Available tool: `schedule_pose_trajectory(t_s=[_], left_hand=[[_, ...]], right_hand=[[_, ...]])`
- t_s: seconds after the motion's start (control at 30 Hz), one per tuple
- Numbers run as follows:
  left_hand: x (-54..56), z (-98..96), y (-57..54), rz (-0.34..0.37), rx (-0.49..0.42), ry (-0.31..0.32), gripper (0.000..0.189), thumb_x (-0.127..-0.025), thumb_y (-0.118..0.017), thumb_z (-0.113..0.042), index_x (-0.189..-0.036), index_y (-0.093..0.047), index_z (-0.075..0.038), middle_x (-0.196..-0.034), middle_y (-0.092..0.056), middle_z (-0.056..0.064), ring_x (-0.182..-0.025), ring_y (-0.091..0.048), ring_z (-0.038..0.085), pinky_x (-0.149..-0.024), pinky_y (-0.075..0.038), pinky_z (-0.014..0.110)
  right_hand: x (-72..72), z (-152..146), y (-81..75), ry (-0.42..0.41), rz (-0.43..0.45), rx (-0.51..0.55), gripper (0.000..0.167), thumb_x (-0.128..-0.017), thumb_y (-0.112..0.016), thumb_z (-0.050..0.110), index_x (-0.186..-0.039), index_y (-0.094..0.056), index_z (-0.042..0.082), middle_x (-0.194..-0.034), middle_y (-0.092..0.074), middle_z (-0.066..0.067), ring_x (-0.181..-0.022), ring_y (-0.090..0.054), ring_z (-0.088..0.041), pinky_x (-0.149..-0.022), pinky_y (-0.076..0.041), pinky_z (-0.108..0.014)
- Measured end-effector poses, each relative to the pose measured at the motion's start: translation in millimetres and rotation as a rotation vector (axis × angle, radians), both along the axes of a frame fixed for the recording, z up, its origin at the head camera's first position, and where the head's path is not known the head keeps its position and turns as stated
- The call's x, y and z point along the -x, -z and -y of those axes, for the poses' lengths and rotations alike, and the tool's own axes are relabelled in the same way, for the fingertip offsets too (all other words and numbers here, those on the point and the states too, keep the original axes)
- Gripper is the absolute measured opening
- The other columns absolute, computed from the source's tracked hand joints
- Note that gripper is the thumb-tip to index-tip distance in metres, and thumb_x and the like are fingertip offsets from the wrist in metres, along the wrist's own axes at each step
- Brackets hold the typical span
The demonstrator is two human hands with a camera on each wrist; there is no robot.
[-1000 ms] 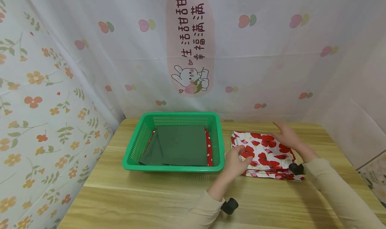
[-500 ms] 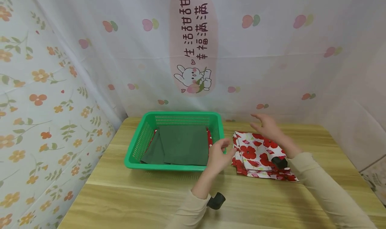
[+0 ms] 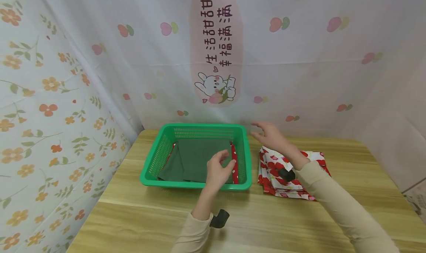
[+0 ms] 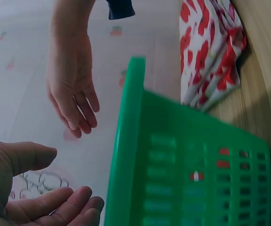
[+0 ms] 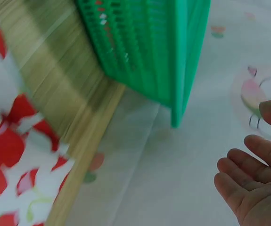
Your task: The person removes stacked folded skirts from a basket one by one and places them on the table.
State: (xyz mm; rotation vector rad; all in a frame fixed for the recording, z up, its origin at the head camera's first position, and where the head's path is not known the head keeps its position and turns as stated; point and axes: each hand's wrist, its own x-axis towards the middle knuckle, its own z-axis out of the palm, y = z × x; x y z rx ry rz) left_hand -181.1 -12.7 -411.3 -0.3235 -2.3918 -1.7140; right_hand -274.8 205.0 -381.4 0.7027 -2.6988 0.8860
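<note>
My left hand (image 3: 217, 172) hovers over the front right part of a green plastic basket (image 3: 196, 186), its fingers loosely bent and nothing in them. Inside the basket lies folded dark green cloth (image 3: 199, 155), with red dotted cloth (image 3: 235, 173) showing at its edge. Beyond the basket's back right corner, my right hand (image 3: 272, 137) is raised, fingers spread and holding nothing. Its forearm passes above a folded stack of white cloth with red flowers (image 3: 269, 168), hiding part of it. In the left wrist view, the right hand (image 4: 73, 84) hangs apart from the basket's rim.
Basket and floral stack stand side by side on a wooden table (image 3: 139, 216). A white printed curtain (image 3: 299, 79) hangs along the table's back edge. Another curtain with orange flowers (image 3: 50, 134) covers the left side.
Both hands have moved left: the left from beside the floral stack to over the basket, the right from above the stack towards the basket's back right corner. Basket and cloths stay in place.
</note>
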Motion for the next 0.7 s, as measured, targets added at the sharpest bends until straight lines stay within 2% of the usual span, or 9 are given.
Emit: schedule_pose_trajectory(t_s=[0.27,0.43,0.7], left_hand=[[4.7,34.9,4.1,-0.017,0.028,-0.110,0.035,-0.084,-0.066,-0.003,-0.115,-0.058,0.011,-0.109,-0.062,0.023,-0.103,-0.056,0.039,-0.090,-0.046,0.046],[5.3,59.3,2.7,-0.027,0.060,-0.166,0.034,-0.084,-0.065,-0.002,-0.114,-0.057,0.012,-0.108,-0.062,0.025,-0.102,-0.057,0.041,-0.088,-0.046,0.047],[7.2,90.5,3.9,-0.016,0.133,-0.248,0.034,-0.084,-0.065,-0.002,-0.113,-0.057,0.013,-0.107,-0.062,0.026,-0.101,-0.058,0.040,-0.086,-0.047,0.048]], right_hand=[[7.4,38.2,-8.0,-0.091,0.003,-0.060,0.039,-0.090,-0.059,0.009,-0.120,-0.052,-0.014,-0.119,-0.056,-0.029,-0.109,-0.054,-0.042,-0.092,-0.043,-0.052],[13.2,57.9,-11.8,-0.118,0.065,-0.123,0.040,-0.090,-0.059,0.010,-0.118,-0.052,-0.017,-0.118,-0.056,-0.031,-0.109,-0.054,-0.043,-0.093,-0.043,-0.050],[23.1,81.7,-10.3,-0.136,0.196,-0.145,0.041,-0.093,-0.054,0.012,-0.123,-0.049,-0.016,-0.122,-0.054,-0.031,-0.114,-0.051,-0.042,-0.096,-0.042,-0.048]])
